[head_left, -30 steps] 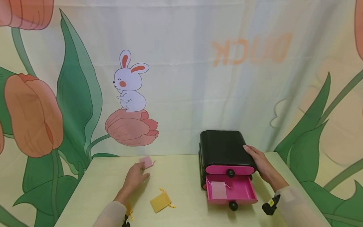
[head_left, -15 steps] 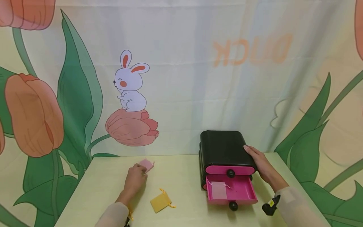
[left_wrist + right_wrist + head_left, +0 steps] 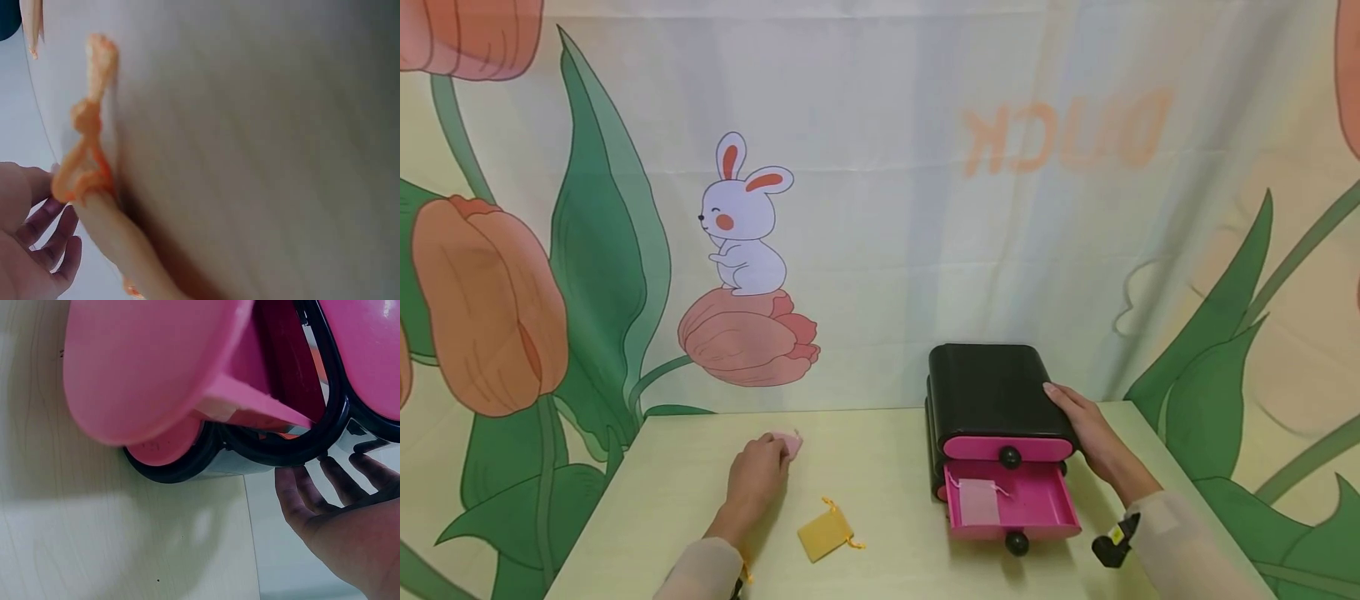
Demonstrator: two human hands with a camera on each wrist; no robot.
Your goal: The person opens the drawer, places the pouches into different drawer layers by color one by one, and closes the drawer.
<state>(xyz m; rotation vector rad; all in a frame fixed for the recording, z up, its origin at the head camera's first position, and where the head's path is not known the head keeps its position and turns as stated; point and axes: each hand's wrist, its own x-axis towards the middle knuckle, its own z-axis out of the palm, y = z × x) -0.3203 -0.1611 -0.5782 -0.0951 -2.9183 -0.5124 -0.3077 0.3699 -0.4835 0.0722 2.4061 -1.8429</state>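
Note:
My left hand (image 3: 756,477) pinches a small pink drawstring pouch (image 3: 791,444) near the table's back left. Its fingers cover most of the pouch. In the left wrist view the curled fingers (image 3: 53,237) show behind a nearer yellow pouch, and the pink one is hidden. Against the right side of a black drawer cabinet (image 3: 992,392) rests my right hand (image 3: 1090,433). The right wrist view has its extended fingers (image 3: 340,478) touching the cabinet's side. The cabinet's pink middle drawer (image 3: 1037,504) is pulled out, with another pink pouch (image 3: 979,502) lying inside.
A yellow drawstring pouch (image 3: 825,534) lies on the pale table (image 3: 880,467) between left hand and cabinet. Another yellow pouch (image 3: 125,244) is mostly hidden by the left forearm in the head view. The upper drawer (image 3: 973,449) is closed. A printed curtain (image 3: 872,250) hangs behind.
My left fingers have closed onto the pink pouch and drawn it slightly toward me; less of it shows now. The right hand and the drawer have stayed where they were.

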